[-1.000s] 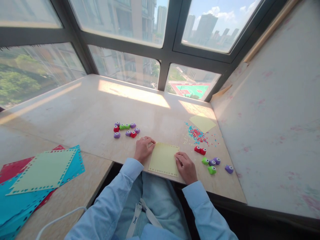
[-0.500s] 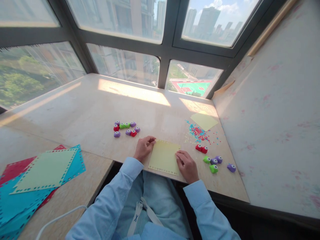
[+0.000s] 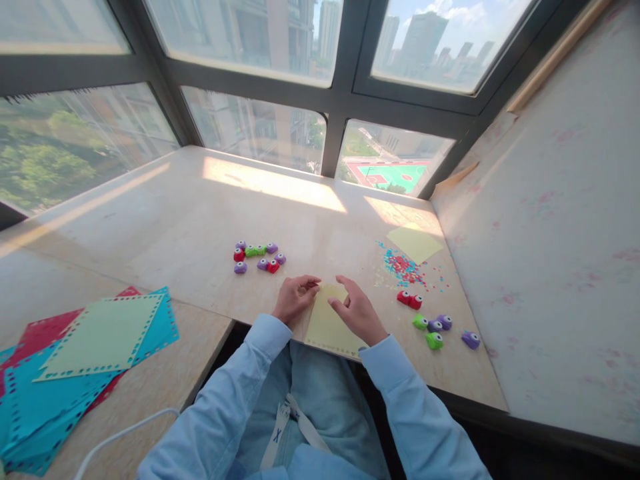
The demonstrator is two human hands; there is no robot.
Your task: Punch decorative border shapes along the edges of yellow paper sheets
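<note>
A pale yellow paper sheet (image 3: 327, 327) with punched edges lies at the near edge of the stone ledge (image 3: 200, 220). My left hand (image 3: 295, 299) pinches the sheet's top left corner with curled fingers. My right hand (image 3: 356, 311) rests over the sheet's upper right part, thumb and fingers closed on its top edge. Both arms wear light blue sleeves.
Several small punches, purple, green and red (image 3: 259, 256), sit beyond my left hand. More punches (image 3: 434, 325) lie to the right, by red and blue paper confetti (image 3: 403, 266) and another yellow sheet (image 3: 415, 243). Punched blue, red and green sheets (image 3: 85, 347) are stacked at left. Windows stand behind.
My right hand has moved from the sheet's right edge up and left to its top edge, near my left hand. The view has shifted slightly.
</note>
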